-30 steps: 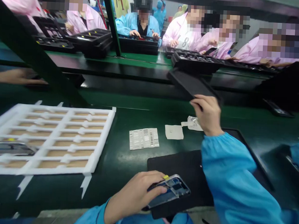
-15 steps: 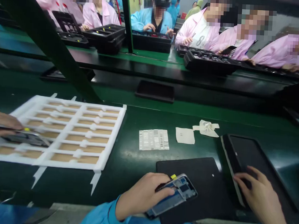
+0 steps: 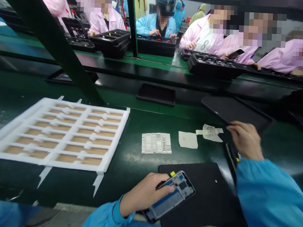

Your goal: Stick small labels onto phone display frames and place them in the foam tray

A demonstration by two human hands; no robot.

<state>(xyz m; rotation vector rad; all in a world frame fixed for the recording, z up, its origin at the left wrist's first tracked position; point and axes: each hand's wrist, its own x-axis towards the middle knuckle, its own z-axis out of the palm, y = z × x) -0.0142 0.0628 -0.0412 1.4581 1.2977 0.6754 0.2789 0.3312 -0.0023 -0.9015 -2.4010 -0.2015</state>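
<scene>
My left hand (image 3: 147,194) is closed around a phone frame (image 3: 173,199) with its inside facing up, showing blue and grey parts and a yellow tab. The frame is held above a black mat (image 3: 203,197) near the front edge of the bench. My right hand (image 3: 246,138) pinches the near edge of a black tray (image 3: 240,113), which is lifted and tilted over the right side of the bench. Below it, partly hidden by my sleeve, another black tray (image 3: 232,155) shows an edge and a bit of yellow.
A white slotted rack (image 3: 81,137) lies taped down on the left. Mid-bench are a sheet of silver strips (image 3: 156,143), a paper square (image 3: 188,139) and crumpled paper (image 3: 210,133). A small black tray (image 3: 156,94) stands behind. Several people sit at the opposite line.
My right hand has raised the black tray up and away from the stack on the right. Another person's hand with a phone part has left the white rack. My left hand has barely moved.
</scene>
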